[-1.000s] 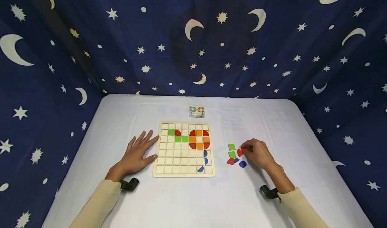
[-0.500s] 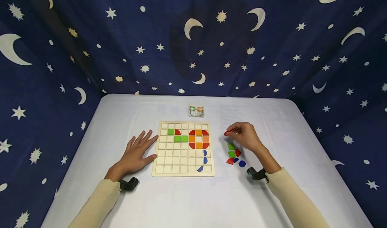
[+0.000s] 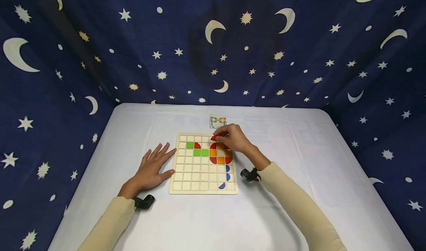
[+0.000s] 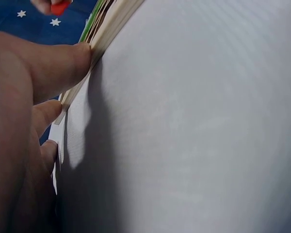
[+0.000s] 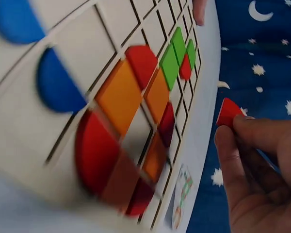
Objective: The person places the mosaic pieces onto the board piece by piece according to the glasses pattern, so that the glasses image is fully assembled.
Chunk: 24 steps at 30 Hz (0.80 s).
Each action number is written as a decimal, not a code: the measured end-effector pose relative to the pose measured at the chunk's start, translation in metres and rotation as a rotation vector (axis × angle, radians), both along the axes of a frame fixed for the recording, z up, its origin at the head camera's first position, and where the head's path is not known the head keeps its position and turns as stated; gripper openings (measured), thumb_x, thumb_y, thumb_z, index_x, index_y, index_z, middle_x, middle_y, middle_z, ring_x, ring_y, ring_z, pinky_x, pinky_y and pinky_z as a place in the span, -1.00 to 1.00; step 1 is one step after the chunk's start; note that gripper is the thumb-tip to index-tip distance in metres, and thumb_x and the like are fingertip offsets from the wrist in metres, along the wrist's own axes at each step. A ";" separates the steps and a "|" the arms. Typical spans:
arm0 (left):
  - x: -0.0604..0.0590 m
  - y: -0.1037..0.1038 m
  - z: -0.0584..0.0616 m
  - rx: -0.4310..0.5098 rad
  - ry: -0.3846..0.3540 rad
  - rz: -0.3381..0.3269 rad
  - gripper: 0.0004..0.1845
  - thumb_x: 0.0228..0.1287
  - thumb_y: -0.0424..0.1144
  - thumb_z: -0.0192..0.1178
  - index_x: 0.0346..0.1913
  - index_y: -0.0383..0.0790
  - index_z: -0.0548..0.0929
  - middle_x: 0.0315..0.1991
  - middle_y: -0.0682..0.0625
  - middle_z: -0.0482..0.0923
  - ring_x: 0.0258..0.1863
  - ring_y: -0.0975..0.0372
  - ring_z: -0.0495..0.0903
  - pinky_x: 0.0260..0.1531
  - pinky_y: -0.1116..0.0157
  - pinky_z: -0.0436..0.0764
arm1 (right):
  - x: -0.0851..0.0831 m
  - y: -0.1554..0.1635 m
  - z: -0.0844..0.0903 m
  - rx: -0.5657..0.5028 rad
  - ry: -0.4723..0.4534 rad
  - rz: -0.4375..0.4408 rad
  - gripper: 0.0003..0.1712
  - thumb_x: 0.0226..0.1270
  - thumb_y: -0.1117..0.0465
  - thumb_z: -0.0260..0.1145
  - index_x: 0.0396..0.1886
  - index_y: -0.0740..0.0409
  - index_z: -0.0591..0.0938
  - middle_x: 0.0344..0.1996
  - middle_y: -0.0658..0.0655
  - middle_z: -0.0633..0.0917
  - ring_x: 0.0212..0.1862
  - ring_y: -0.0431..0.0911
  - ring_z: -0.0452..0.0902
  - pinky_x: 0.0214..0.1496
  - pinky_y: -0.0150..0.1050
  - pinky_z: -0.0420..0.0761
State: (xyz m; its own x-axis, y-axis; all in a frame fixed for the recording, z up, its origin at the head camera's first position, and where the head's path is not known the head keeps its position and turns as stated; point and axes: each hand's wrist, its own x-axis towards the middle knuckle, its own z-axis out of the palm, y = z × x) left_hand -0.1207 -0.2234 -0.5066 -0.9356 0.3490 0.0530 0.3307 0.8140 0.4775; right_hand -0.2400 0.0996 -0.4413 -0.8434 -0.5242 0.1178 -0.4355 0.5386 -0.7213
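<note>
A pale wooden grid board lies on the table. It bears green squares, orange squares, red quarter-circles and blue half-circles in its cells. Over its far edge, my right hand pinches a red quarter-circle piece between thumb and forefinger, lifted clear of the cells in the right wrist view. My left hand lies spread at the board's left side. Its thumb and a fingertip touch the board's edge in the left wrist view.
A small pattern card lies just beyond the board, close to the right hand's fingers. Loose pieces on the right are mostly hidden by the right forearm and its wrist camera. A star-and-moon curtain rises behind the white table.
My right hand has picked up a red quarter-circle from the loose pieces and carried it left to above the board's far edge. The left hand keeps its place.
</note>
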 end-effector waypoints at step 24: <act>-0.001 -0.001 0.000 -0.005 0.009 -0.007 -0.21 0.33 0.07 0.22 0.54 0.00 0.19 0.56 -0.13 -0.08 0.53 -0.07 -0.20 0.36 -0.18 -0.27 | -0.009 -0.113 -0.025 0.401 0.241 0.186 -0.85 0.39 0.15 0.33 -0.17 -0.08 0.81 -0.18 -0.10 0.71 -0.15 -0.16 0.50 -0.04 -0.24 0.48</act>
State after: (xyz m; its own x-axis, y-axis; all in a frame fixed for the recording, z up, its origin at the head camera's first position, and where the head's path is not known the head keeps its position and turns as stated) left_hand -0.1218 -0.2241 -0.5070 -0.9328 0.3554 0.0594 0.3401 0.8141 0.4706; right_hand -0.2495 -0.0130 -0.4662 -0.7051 -0.7069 0.0558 -0.6790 0.6504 -0.3405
